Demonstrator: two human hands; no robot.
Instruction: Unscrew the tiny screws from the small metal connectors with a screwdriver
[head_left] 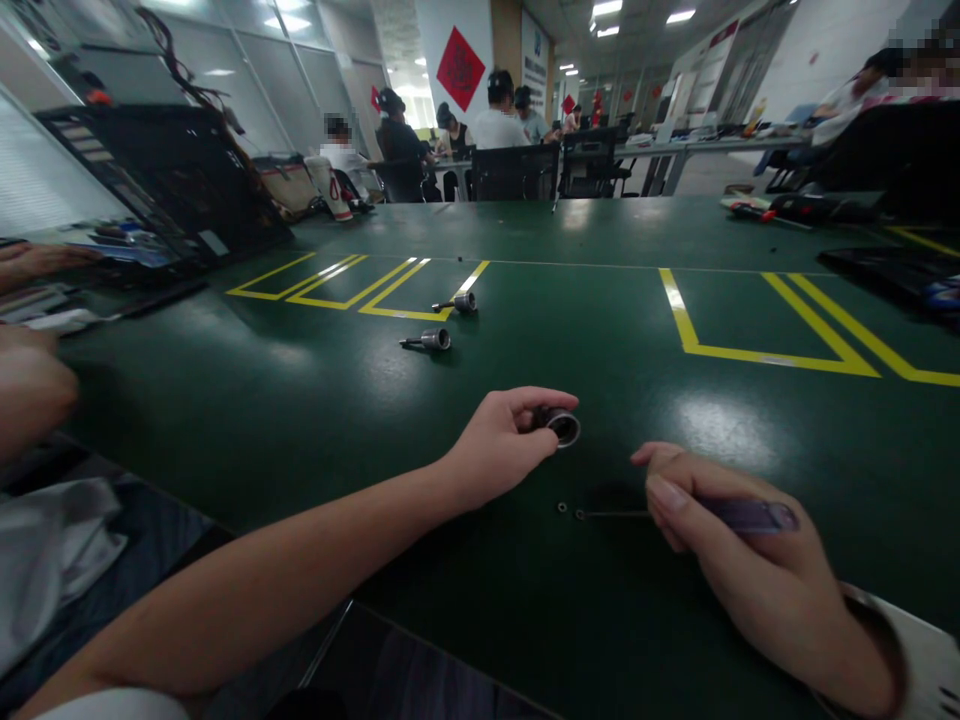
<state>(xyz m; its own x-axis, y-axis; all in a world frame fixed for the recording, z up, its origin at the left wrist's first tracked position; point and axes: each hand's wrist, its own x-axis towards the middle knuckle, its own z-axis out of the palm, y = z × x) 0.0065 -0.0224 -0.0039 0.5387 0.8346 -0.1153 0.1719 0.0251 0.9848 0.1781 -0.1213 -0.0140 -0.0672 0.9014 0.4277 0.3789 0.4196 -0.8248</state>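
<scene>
In my left hand (499, 445) a hollow metal cylinder (567, 428) is gripped between thumb and fingers, its round opening turned toward me. My right hand (739, 545) is closed round the translucent purple handle of a screwdriver (757, 516). The thin shaft points left, and its tip meets a small nut-like ring (580, 515) low over the table; I cannot tell whether the ring sits on the tip. Just left of it lies another small ring (562, 508). Beyond my left hand, two metal parts with a cup end and a thin stem (429, 340) lie on the table.
The green table (337, 420) bears yellow tape outlines (780, 358). A black tray-like thing (892, 275) and tools (795, 208) lie at the right. Another person's arm (34, 390) rests at the left edge, near a dark case (172, 180). People sit farther back.
</scene>
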